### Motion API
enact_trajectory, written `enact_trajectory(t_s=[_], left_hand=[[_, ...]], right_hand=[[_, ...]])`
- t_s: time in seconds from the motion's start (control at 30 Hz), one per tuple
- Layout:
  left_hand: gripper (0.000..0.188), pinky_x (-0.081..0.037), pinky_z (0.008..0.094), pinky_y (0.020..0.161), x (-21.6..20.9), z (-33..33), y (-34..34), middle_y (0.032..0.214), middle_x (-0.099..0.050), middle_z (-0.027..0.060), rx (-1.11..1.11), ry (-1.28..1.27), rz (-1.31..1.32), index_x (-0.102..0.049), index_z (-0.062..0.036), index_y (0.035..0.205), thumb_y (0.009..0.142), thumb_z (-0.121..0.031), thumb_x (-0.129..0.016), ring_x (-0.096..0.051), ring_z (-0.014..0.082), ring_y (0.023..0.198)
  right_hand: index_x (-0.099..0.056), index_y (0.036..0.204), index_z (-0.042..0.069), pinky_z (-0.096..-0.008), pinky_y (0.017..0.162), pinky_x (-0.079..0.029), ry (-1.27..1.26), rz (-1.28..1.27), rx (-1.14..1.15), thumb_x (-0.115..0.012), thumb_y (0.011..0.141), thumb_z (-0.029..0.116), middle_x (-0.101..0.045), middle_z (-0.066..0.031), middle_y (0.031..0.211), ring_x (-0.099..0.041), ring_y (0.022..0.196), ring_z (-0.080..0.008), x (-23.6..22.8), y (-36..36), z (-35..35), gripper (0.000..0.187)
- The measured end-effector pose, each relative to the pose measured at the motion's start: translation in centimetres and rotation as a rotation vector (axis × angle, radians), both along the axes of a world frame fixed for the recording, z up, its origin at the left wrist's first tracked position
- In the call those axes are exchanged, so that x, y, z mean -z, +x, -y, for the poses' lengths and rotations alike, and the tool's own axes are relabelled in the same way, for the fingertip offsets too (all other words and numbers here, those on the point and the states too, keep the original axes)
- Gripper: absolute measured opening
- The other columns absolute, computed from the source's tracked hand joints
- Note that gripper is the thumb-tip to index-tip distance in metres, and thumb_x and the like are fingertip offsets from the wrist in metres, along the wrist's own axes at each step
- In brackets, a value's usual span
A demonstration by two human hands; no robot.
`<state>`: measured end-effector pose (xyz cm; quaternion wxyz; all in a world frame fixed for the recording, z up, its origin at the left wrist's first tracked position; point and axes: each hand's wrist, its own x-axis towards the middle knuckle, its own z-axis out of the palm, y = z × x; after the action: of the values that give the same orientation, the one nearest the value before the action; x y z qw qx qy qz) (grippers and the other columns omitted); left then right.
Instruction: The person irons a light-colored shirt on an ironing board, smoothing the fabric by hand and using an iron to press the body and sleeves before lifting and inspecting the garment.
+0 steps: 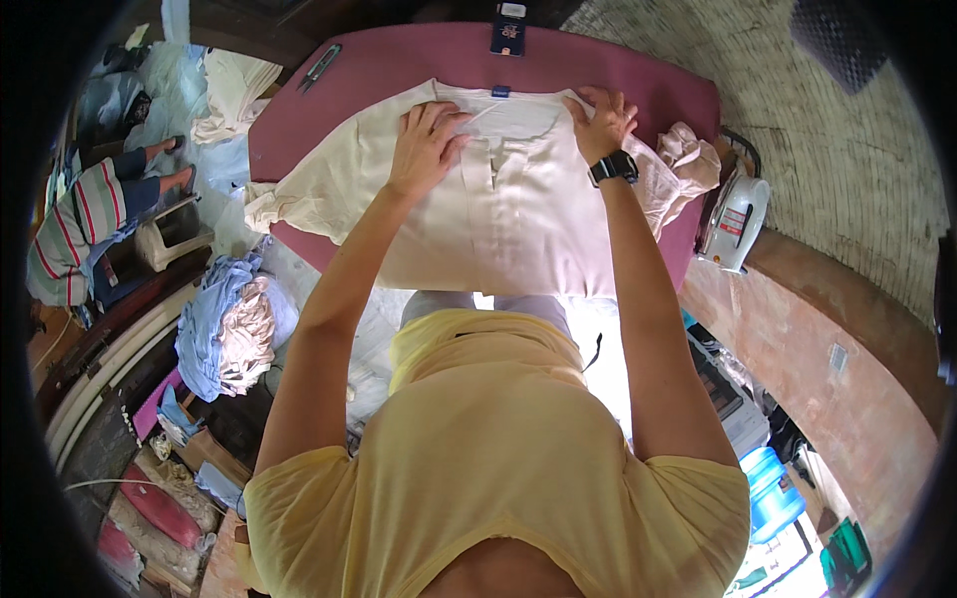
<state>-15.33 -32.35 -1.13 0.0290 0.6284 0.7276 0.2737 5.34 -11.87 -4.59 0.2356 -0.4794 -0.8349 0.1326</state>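
Note:
A cream blouse (498, 224) lies spread on a maroon padded board (399, 62), its neckline away from me and its sleeves out to both sides. My left hand (429, 145) rests on the blouse just left of the neckline, fingers apart. On the other side of the neckline, my right hand (603, 122) touches the shoulder, thumb and fingers spread and partly bent; a black watch is on that wrist. Between the hands, a small blue label (500, 91) shows at the back of the neck. The right sleeve (688, 164) is bunched near the board's edge.
Thread snips (319, 68) lie at the board's far left, and a dark blue tag (507, 36) at its far edge. A white iron (735, 224) stands right of the board. Piled clothes (234, 324) sit at left, near another person in a striped shirt (80, 234).

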Motion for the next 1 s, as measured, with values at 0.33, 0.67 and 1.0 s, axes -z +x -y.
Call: enact_trajectory(t_s=[0.33, 0.67, 1.0], left_hand=[[0.021, -0.037, 0.0424, 0.085, 0.8, -2.5, 1.8, 0.096, -0.056, 0.0031, 0.083, -0.140, 0.112, -0.058, -0.0126, 0.091, 0.077, -0.014, -0.073, -0.051, 0.0255, 0.103], [0.020, -0.039, 0.0506, 0.084, 1.1, -4.6, -4.8, 0.102, -0.059, 0.0038, -0.267, -0.099, -0.092, -0.061, -0.0146, 0.100, 0.082, -0.014, -0.068, -0.053, 0.0284, 0.100], [0.029, -0.036, 0.0489, 0.087, 0.9, -6.2, -4.2, 0.103, -0.058, -0.0011, -0.151, -0.062, -0.103, -0.059, -0.0170, 0.102, 0.078, -0.023, -0.073, -0.050, 0.0263, 0.104]], right_hand=[[-0.069, 0.086, 0.021, -0.0555, 0.093, -0.032, -0.024, -0.116, -0.020, -0.076, 0.077, 0.036, -0.058, 0.0025, 0.100, -0.045, 0.106, -0.0311, 0.9, 0.1, -0.4, 0.019], [-0.068, 0.091, 0.020, -0.0567, 0.092, -0.030, -0.110, -0.071, -0.096, -0.076, 0.077, 0.034, -0.059, 0.0015, 0.103, -0.045, 0.106, -0.0341, -0.8, -1.1, -0.7, 0.022], [-0.066, 0.092, 0.020, -0.0566, 0.093, -0.029, -0.079, -0.138, -0.093, -0.073, 0.080, 0.032, -0.063, 0.0014, 0.104, -0.047, 0.107, -0.0325, 0.4, -1.3, -1.2, 0.018]])
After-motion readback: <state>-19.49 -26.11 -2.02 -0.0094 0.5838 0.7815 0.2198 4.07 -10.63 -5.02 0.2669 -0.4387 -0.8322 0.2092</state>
